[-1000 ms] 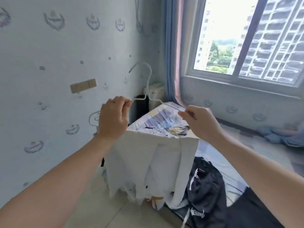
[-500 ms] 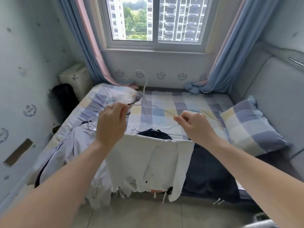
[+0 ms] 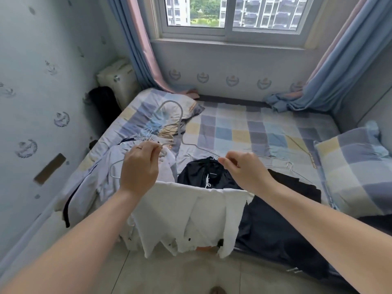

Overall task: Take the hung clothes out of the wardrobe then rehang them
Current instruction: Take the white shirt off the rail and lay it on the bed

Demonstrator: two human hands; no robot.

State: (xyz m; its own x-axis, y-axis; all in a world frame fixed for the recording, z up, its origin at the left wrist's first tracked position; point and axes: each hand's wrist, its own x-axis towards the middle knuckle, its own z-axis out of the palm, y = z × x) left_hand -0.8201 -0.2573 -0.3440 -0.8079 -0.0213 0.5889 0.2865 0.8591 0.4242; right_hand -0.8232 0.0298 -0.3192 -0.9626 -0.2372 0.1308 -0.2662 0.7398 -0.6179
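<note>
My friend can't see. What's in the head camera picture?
The left hand and right hand pinch a wire hanger with a white garment hanging from it, over a checked bed where dark clothes and a pale shirt lie. A window is behind.

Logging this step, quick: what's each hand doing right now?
Left hand: pinches the wire hanger.
Right hand: pinches the same hanger; white garment draped over it.
</note>
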